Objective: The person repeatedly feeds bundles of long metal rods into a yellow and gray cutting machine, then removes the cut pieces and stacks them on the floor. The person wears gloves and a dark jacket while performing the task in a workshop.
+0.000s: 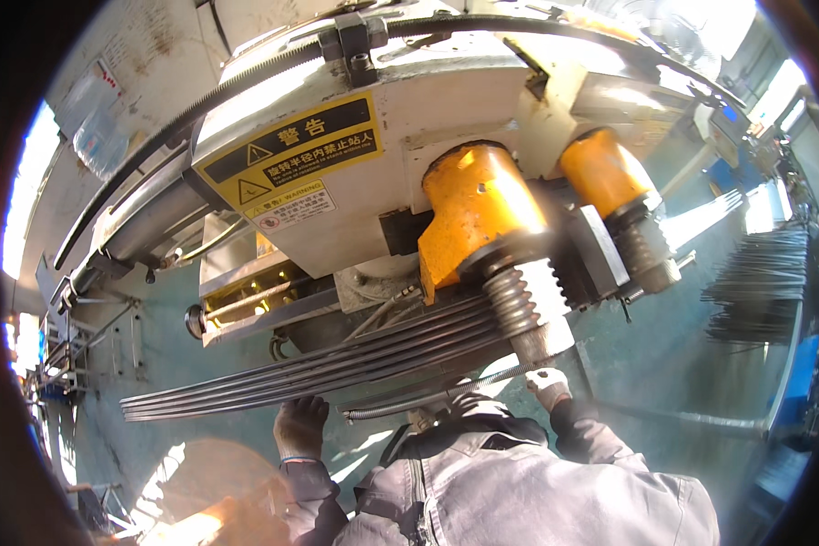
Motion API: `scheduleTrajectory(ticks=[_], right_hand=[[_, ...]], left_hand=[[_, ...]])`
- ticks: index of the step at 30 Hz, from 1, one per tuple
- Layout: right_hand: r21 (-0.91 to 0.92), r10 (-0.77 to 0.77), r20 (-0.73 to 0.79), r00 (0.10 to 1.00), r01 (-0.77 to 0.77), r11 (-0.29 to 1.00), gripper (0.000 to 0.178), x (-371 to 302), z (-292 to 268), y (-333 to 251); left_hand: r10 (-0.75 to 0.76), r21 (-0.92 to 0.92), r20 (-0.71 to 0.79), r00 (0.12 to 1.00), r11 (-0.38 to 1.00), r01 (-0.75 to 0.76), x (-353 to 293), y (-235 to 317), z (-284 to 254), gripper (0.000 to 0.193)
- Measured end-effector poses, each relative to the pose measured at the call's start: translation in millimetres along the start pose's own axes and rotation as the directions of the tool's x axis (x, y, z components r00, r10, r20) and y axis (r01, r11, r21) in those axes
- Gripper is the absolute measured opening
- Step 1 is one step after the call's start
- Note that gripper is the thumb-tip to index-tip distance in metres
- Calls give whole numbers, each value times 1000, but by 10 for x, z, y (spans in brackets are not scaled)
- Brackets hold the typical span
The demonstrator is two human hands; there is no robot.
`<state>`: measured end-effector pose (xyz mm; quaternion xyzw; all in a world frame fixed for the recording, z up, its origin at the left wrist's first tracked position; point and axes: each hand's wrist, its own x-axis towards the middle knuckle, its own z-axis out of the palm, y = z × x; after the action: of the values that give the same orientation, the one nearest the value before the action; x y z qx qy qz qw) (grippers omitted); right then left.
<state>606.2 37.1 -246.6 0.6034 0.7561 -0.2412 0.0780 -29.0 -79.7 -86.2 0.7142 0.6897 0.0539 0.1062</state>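
Several long dark metal bars (pixel 246 382) lie side by side, running from the left toward the underside of the machine. My left hand (pixel 300 429), in a light glove with darkened fingertips, is at the near edge of these bars, its fingers against the closest one; the thumb is hidden. My right hand (pixel 548 386), in a pale glove, is closed just below the lower end of a ridged metal roller (pixel 530 309). What it holds, if anything, is not visible. That roller hangs from an orange cylindrical housing (pixel 482 205).
A second orange housing (pixel 605 173) with a ridged roller stands farther right. The big white machine body (pixel 305 205) bears a yellow-and-black warning label (pixel 291 141). A coiled metal hose (pixel 400 409) passes before my body. Stacked thin rods (pixel 760 282) lie at the far right.
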Motion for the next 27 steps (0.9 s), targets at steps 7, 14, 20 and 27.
scheduleTrajectory(ticks=[7, 14, 20, 27], right_hand=[[802, 522, -67, 850, -266, 535, 37, -1028, -1022, -976], [936, 587, -320, 744, 152, 318, 36, -1099, -2452, -1399], [860, 571, -494, 656, 467, 207, 43, -882, -3053, -1677], [767, 539, -352, 765, 566, -302, 37, -414, -3271, -1732]], left_hand=[[249, 72, -121, 961, 968, -242, 53, 298, 74, 29], [229, 481, -77, 970, 861, -165, 56, 427, -416, 20], [-306, -970, -175, 936, -111, -217, -40, 485, -1164, 42], [-509, -857, -59, 859, -416, -305, 5, 655, -1496, 53]])
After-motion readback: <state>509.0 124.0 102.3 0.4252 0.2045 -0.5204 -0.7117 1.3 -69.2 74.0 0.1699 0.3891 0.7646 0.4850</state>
